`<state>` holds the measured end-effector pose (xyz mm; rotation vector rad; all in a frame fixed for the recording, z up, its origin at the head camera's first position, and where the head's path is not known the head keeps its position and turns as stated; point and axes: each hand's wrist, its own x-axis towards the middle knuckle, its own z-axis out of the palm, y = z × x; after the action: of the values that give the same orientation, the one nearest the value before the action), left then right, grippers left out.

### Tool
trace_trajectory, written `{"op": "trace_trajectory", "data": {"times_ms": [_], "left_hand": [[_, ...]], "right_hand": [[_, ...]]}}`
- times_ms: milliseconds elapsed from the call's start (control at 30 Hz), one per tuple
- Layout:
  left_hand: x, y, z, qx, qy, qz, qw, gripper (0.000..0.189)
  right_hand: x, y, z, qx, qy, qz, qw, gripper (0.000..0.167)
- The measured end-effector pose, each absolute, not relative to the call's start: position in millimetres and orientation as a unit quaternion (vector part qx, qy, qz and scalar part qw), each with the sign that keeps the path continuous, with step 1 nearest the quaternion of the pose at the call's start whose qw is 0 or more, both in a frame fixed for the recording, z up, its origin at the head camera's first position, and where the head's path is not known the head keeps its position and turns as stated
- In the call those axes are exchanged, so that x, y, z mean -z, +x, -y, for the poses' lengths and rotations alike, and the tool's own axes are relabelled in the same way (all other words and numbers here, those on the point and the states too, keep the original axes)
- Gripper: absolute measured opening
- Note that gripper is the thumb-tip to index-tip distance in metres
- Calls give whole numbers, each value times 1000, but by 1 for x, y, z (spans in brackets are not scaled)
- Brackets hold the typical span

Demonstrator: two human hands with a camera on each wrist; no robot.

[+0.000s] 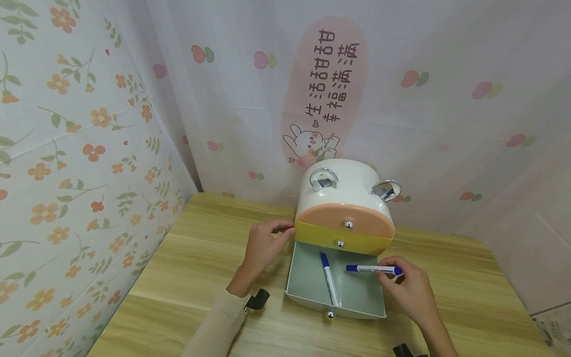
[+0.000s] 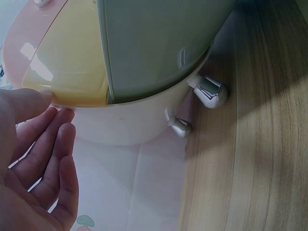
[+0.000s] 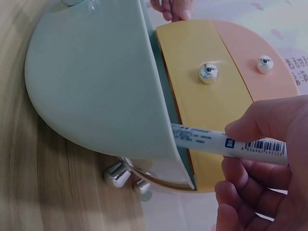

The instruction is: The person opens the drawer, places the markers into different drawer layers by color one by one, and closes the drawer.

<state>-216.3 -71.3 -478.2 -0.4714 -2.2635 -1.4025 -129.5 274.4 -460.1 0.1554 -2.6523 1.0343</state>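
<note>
A small white drawer cabinet (image 1: 343,181) with chrome ears stands on the table. Its pale green bottom drawer (image 1: 305,275) is pulled out, while the yellow drawer (image 1: 366,240) and orange drawer (image 1: 325,214) above are closed. My right hand (image 1: 408,287) pinches a white marker pen (image 1: 367,268) with blue ends between thumb and fingers, over the green drawer's right side; in the right wrist view its far end is behind the drawer front. Another marker pen (image 1: 330,282) lies inside. My left hand (image 1: 265,243) touches the cabinet's left edge beside the yellow drawer, fingers loosely bent.
The wooden table (image 1: 200,258) extends to both sides of the cabinet. Right behind it hangs a white printed curtain (image 1: 241,124), and a floral curtain (image 1: 89,173) borders the left. Chrome feet (image 2: 211,91) show under the cabinet.
</note>
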Motion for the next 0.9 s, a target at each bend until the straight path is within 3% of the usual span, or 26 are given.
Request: {"op": "trace_trajectory", "data": {"times_ms": [300,900], "left_hand": [[478,-217,71,510,-173,814,220,11],[477,-217,72,510,-177,813,220,11]], "right_hand": [[462,-130,-276,-352,71,919,164,18],[463,-130,-273,-336,79,928,139,26]]}}
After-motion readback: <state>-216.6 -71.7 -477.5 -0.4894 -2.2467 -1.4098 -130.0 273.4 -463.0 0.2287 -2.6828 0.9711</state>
